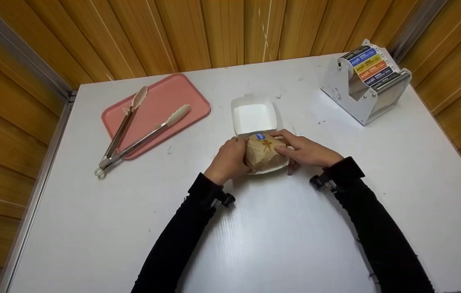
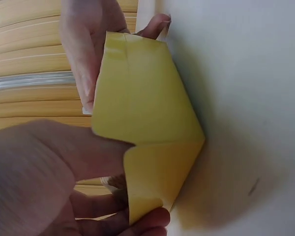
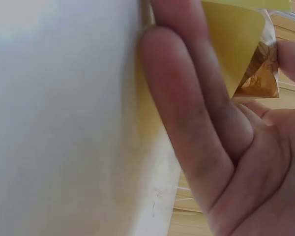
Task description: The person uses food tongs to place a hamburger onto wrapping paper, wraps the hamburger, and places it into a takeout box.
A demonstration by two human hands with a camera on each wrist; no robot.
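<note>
A burger wrapped in brown printed paper [image 1: 261, 152] with a blue sticker sits in the front half of an open clamshell box, white inside [image 1: 254, 117] and yellow outside [image 2: 142, 93]. My left hand [image 1: 229, 160] grips the burger's left side. In the left wrist view its thumb reaches in at a notch of the box, and some fingertips touch the side wall. My right hand [image 1: 310, 149] holds the burger's right side, thumb on the wrapper [image 3: 260, 73]. Its two lower fingers [image 3: 179, 93] lie outside the box wall. Where the other fingers press is partly hidden.
A pink tray [image 1: 165, 91] lies at the back left, with opened metal tongs [image 1: 132, 142] across it, their handle end over its front edge. A label dispenser [image 1: 367, 81] with coloured label rolls stands at the back right. Wooden panels [image 1: 222, 32] border the white table [image 1: 104, 228].
</note>
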